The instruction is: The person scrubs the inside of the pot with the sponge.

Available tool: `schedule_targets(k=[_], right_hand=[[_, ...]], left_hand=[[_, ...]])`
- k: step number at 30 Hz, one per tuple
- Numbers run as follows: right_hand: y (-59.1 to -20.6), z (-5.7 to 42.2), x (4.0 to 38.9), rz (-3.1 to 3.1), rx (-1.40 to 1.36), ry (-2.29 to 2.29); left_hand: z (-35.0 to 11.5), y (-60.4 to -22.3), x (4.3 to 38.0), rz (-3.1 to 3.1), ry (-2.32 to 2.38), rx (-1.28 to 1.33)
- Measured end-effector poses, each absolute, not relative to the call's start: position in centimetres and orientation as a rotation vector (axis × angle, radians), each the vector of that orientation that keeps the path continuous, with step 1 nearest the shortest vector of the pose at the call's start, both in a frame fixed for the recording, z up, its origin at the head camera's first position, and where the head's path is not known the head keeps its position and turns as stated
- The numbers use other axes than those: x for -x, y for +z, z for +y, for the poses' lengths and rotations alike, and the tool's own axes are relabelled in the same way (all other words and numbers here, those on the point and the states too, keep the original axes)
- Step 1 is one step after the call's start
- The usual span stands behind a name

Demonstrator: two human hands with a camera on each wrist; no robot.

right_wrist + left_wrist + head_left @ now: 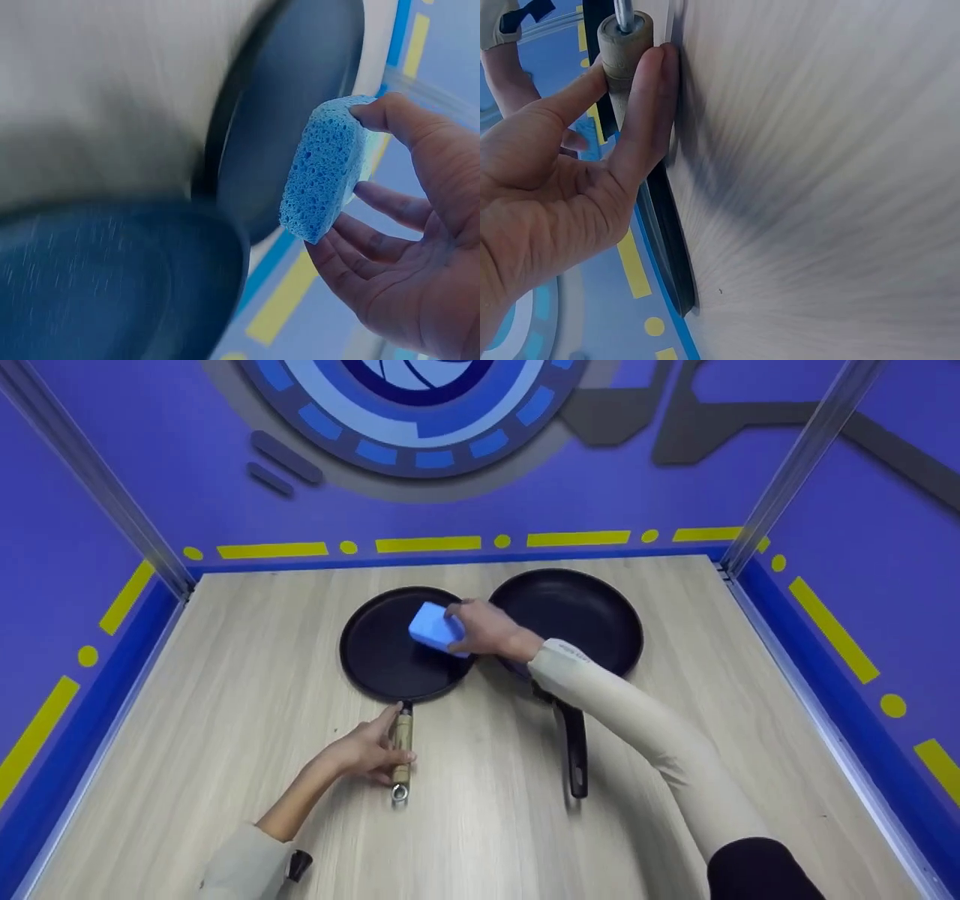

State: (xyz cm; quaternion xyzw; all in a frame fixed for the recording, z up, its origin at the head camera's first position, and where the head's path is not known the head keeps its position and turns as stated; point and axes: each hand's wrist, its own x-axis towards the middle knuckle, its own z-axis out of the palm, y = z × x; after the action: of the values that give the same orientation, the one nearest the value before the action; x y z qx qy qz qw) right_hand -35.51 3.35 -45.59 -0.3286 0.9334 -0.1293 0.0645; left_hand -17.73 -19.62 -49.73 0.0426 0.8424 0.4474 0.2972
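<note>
A blue sponge (319, 169) is pinched between the thumb and fingers of my right hand (486, 628). In the head view it hangs over the right part of a flat black pan (382, 649). My left hand (367, 746) grips that pan's wooden handle (403, 739), thumb on one side and fingers on the other. The left wrist view shows the fingers around the handle (626, 56) near its metal ring end. A deeper black frying pan (570, 611) stands to the right, partly hidden behind my right wrist.
Both pans lie on a light wood-grain table (247, 660). The frying pan's black handle (576, 750) points toward me, below my right forearm. Blue walls (465, 514) with yellow markings enclose the back and sides.
</note>
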Motion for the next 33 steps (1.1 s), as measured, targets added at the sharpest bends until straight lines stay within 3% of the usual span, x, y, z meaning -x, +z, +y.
schedule_targets(k=[11,16,23,33], right_hand=[[-43.6,10.8,38.7,2.921,0.755,-0.507],[-44.3,14.0,39.4,2.892,0.636,-0.504],[-46.5,17.5,40.3,2.830,0.493,-0.562],[-48.8,18.5,40.8,2.795,0.489,-0.388]], left_hand=[[-17.2,-48.4,18.0,2.839,0.547,-0.246],[-13.8,-48.9,17.5,2.985,0.796,-0.390],[-8.2,-49.7,18.2,2.712,1.148,-0.727],[-0.4,-51.3,19.3,2.208,1.512,-0.664]])
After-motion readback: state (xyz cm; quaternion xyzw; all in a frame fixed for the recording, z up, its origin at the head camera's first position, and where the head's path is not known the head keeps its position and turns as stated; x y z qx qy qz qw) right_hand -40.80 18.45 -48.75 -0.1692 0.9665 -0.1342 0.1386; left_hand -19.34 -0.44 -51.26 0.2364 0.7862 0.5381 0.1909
